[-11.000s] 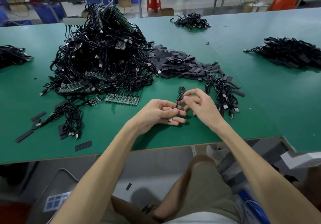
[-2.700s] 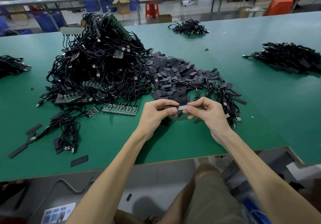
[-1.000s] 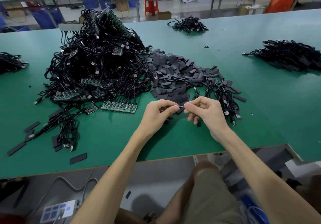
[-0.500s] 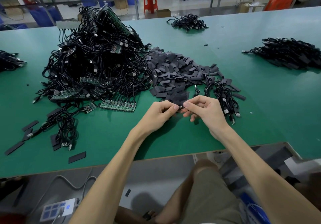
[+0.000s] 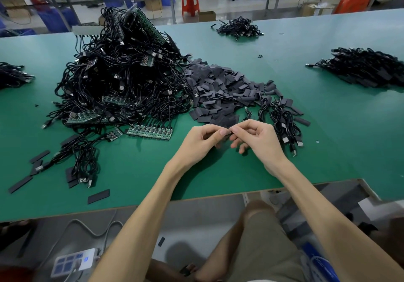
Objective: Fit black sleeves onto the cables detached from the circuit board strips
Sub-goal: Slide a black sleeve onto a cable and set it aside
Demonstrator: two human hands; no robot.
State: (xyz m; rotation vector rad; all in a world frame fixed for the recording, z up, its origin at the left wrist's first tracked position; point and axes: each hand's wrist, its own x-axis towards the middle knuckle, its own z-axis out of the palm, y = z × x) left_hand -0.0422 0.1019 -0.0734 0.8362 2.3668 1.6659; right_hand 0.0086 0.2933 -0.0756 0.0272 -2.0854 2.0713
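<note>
Sleeves [image 5: 220,91], flat matte black rectangles, lie heaped just beyond the hands. Left hand [image 5: 200,142] and right hand [image 5: 261,139] pinch one small dark piece [image 5: 230,132], mostly hidden, fingertip to fingertip. Glossy tangled cables [image 5: 122,80] rise leftward; smooth green table [image 5: 218,176] shows between wrists and its near edge.

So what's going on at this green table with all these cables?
A person's left hand and right hand pinch one small dark piece between their fingertips, over the green table, near the heap of black sleeves. Whether it is sleeve or cable end is hidden. The cable tangle with circuit board strips lies to their left.
</note>
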